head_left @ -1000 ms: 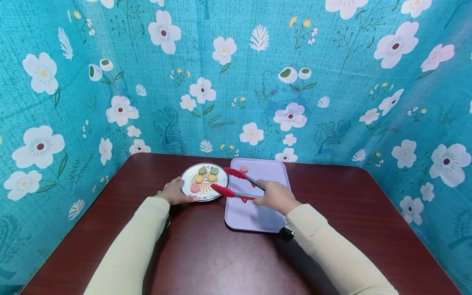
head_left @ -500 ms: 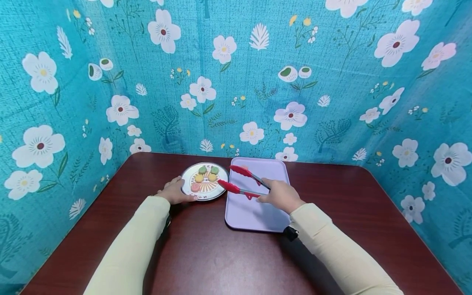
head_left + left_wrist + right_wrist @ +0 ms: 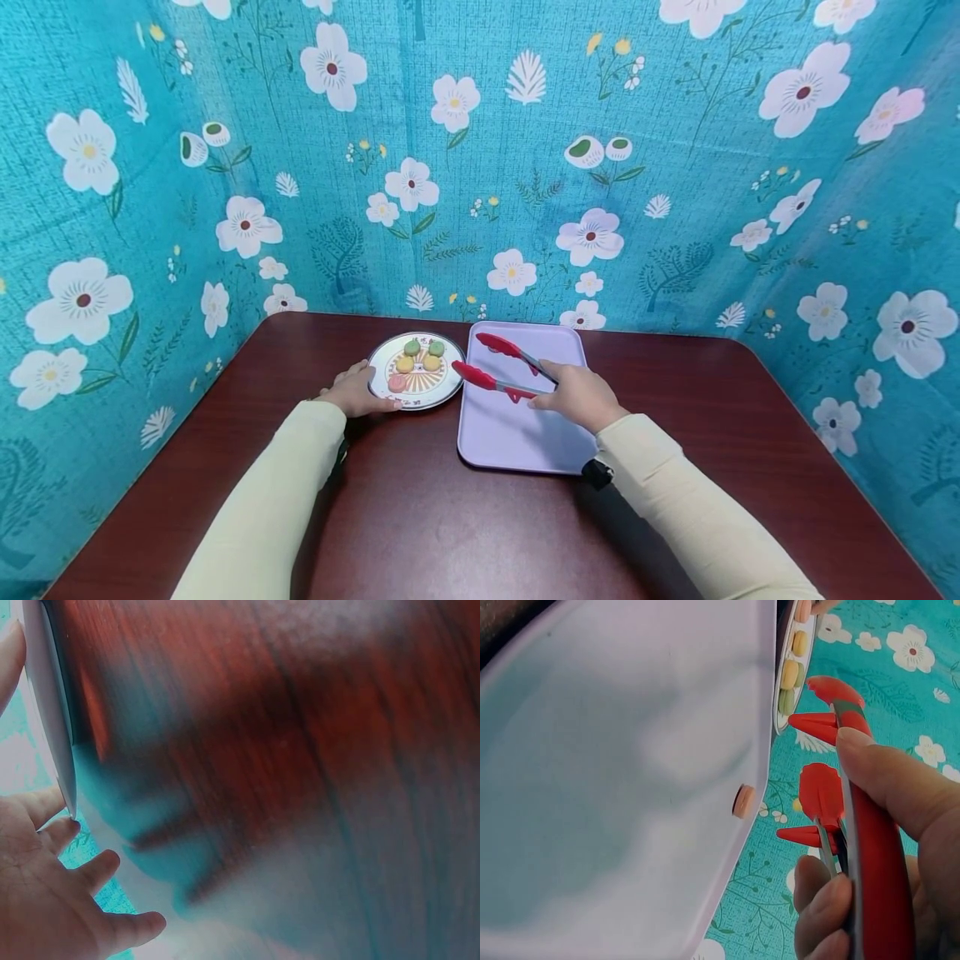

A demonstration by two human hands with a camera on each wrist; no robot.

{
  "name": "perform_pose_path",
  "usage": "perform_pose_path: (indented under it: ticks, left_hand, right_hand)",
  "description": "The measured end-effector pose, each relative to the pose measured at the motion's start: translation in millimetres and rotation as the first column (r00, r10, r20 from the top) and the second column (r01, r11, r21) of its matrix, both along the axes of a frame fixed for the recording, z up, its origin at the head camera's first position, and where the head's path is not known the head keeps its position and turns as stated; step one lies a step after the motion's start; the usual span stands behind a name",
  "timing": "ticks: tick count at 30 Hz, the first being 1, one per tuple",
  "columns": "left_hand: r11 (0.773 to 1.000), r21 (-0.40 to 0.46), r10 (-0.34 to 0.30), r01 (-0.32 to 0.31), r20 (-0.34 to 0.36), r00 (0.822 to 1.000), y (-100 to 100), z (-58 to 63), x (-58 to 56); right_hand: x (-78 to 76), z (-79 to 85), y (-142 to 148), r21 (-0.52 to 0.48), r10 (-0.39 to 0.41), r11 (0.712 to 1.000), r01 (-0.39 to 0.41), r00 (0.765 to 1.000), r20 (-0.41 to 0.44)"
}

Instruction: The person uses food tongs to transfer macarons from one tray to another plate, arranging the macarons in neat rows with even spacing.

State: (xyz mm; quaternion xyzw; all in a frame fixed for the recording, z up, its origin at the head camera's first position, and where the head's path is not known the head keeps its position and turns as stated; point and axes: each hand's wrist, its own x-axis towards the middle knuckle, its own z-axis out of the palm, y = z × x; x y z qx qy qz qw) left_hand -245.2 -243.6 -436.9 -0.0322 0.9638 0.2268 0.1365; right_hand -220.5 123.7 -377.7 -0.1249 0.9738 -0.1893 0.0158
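My left hand [image 3: 356,392] holds the left rim of a round white plate [image 3: 438,398]; in the left wrist view the thumb and some fingers touch the rim while other fingers stand spread off it. On the plate are two green macarons [image 3: 437,347], two yellow macarons [image 3: 405,364] and one pink macaron [image 3: 397,382]. My right hand [image 3: 581,397] grips red-tipped tongs [image 3: 483,379], their arms spread apart with nothing between the tips, over a lilac tray [image 3: 517,442]. One pink macaron [image 3: 743,801] lies near the tray's far edge; the tongs hide it in the head view.
Plate and tray stand side by side on a dark red-brown table [image 3: 420,517]. A teal flowered cloth [image 3: 465,208] hangs behind the table and along both sides. Black bands circle both wrists.
The right hand has drawn the tongs rightward, from above the plate's right edge to over the tray. The left hand, plate and macarons on the plate have stayed put.
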Motion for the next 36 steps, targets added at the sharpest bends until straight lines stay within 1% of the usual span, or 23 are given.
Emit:
perform_pose_path:
  ticks: [6,11,15,24,31,36]
  left_hand:
    - [1.0,0.014,-0.004,0.004,-0.002,1.0,-0.5,0.7,1.6]
    - [1.0,0.028,-0.006,0.006,-0.002,1.0,-0.5,0.0,2.2]
    - [1.0,0.022,-0.009,0.009,-0.001,1.0,-0.1,0.9,3.1]
    - [1.0,0.018,-0.001,0.001,0.003,1.0,0.4,2.3,3.5]
    - [1.0,0.015,0.0,0.0,0.005,1.0,0.5,2.2,2.3]
    - [1.0,-0.001,0.005,-0.005,0.008,1.0,1.4,2.8,1.7]
  right_hand:
    - [-1.4,0.7,4.2,-0.023,-0.025,0.999,0.025,1.0,0.016]
    - [-2.8,-0.7,8.0,-0.012,-0.037,0.999,0.037,0.999,0.008]
    - [-4.3,-2.6,10.6,0.002,-0.039,0.999,0.039,0.999,-0.015]
    - [-6.6,-1.0,13.7,-0.017,-0.054,0.998,0.054,0.999,0.001]
    - [-9.7,-0.5,16.2,-0.002,-0.054,0.999,0.054,0.998,-0.01]
    - [-13.3,-2.8,18.0,0.002,-0.077,0.997,0.077,0.997,-0.001]
